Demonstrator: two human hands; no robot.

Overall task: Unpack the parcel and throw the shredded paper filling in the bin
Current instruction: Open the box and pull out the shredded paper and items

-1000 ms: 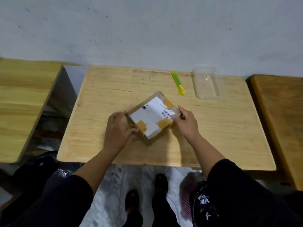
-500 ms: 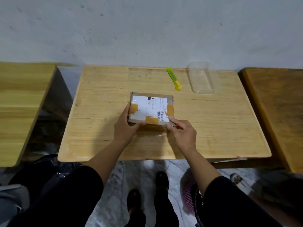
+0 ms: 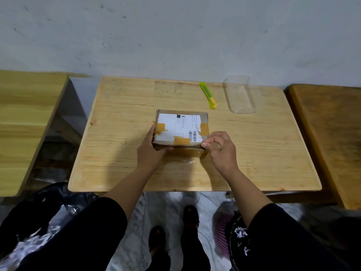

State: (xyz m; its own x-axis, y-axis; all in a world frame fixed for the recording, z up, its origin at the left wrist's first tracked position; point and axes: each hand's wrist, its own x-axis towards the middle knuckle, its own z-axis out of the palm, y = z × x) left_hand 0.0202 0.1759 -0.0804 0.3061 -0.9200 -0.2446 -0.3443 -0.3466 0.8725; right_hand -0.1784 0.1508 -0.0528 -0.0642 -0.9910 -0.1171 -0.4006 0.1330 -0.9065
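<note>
A small cardboard parcel (image 3: 180,127) with a white shipping label and tan tape patches lies square on the light wooden table (image 3: 136,169), closed. My left hand (image 3: 151,152) grips its near left corner, thumb along the left side. My right hand (image 3: 220,151) pinches at the near right corner, where clear tape runs along the front edge. No shredded paper shows. A bin lined with a black bag (image 3: 39,210) stands on the floor at the lower left, partly hidden by my sleeve.
A green and yellow utility knife (image 3: 208,95) lies behind the parcel on the right. Next to it is a clear plastic tray (image 3: 241,96). Other wooden tables (image 3: 25,118) flank both sides. A pink mesh basket (image 3: 221,233) sits on the floor by my feet.
The parcel was turned from a diagonal angle to square with the table edge. My right hand moved to the near right corner and now pinches there; the left hand stays at the left side.
</note>
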